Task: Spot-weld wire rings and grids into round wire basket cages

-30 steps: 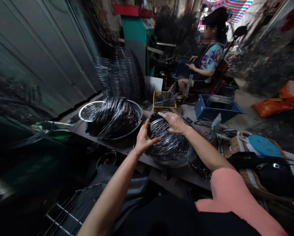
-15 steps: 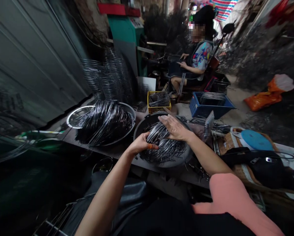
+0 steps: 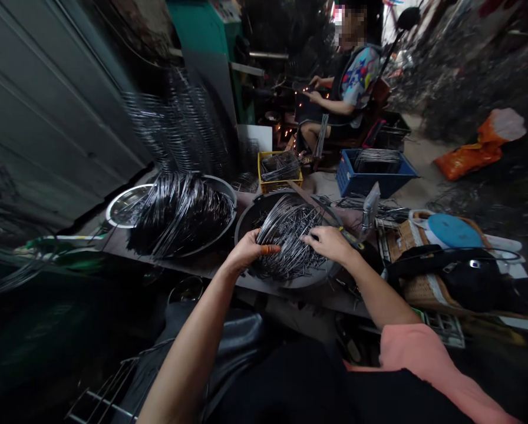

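Observation:
Curved metal wires [image 3: 286, 227] fill the round grey basin [image 3: 246, 221] in front of me. My left hand [image 3: 250, 251] is closed around a bundle of them at the basin's left side. Its thumb wears an orange wrap [image 3: 270, 249] and lies across the wires, while its other fingers are mostly hidden. Over the right side of the basin, my right hand [image 3: 330, 242] has its fingers curled in a pinch at the wires; which strands it holds is too small to make out.
Left stands a second basin [image 3: 228, 191] heaped with bent wires. Beyond are a yellow crate [image 3: 277, 187], a blue crate [image 3: 361, 184] and a seated person [image 3: 356, 88] near sparks at a green machine [image 3: 202, 35]. A wicker basket [image 3: 427, 291] with a dark bag sits right.
My right hand has come down from its open, raised pose and curled at the wires. My left hand stays at the basin's left side. The view has tilted down; sparks now show by the person.

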The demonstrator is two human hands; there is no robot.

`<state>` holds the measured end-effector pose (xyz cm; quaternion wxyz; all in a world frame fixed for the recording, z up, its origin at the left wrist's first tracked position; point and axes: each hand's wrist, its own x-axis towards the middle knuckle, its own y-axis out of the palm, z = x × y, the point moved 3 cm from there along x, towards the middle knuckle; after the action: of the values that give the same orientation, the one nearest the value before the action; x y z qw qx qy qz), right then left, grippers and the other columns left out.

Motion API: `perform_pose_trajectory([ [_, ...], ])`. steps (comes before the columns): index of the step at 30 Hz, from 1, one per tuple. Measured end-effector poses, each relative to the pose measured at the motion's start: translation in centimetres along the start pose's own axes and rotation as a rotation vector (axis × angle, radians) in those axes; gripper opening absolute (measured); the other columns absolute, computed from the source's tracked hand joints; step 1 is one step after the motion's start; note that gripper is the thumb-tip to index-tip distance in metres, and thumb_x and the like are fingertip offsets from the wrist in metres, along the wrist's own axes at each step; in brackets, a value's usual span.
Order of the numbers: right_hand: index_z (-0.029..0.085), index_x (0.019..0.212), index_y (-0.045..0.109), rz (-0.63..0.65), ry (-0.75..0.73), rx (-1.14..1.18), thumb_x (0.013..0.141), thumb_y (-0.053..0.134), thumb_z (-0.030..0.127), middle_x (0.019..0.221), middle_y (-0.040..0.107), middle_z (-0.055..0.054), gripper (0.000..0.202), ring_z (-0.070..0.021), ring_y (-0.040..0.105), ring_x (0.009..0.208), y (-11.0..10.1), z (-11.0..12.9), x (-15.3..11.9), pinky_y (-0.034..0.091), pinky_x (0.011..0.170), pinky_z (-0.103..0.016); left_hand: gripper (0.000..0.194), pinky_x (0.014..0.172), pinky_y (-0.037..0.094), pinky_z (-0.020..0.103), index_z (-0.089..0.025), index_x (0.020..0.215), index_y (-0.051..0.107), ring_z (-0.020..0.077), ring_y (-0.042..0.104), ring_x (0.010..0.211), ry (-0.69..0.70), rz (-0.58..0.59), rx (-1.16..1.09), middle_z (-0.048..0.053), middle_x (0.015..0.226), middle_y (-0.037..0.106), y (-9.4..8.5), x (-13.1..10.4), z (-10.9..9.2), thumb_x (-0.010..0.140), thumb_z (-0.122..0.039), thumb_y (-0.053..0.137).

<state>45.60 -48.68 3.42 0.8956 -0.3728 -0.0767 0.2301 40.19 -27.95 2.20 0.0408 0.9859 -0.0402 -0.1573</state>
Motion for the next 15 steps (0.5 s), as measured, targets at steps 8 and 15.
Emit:
perform_pose_trajectory([
  [8,0.018,0.1,0.057,0.403,0.04,1.122,0.058,0.06,0.014,0.097,0.069,-0.009,0.042,-0.0207,0.065,0.089,3.3,0.0,1.2,0.051,0.082,-0.038,0.04,0.059,0.04,0.023,-0.015,0.075,0.063,0.0113,0.052,0.059,0.033,-0.021,0.078,-0.003,0.065,0.06,0.5,-0.6,0.7,0.047,-0.035,0.083],
  [15,0.018,0.098,0.06,0.369,0.333,0.887,0.062,0.056,0.008,0.073,0.069,-0.004,0.037,-0.0162,0.065,0.062,3.6,-1.7,2.2,0.052,0.055,-0.025,0.057,0.06,0.043,0.024,-0.015,0.087,0.061,0.0129,0.053,0.062,0.034,-0.066,0.05,-0.002,0.067,0.058,0.4,-1.3,0.5,0.041,-0.038,0.086],
])
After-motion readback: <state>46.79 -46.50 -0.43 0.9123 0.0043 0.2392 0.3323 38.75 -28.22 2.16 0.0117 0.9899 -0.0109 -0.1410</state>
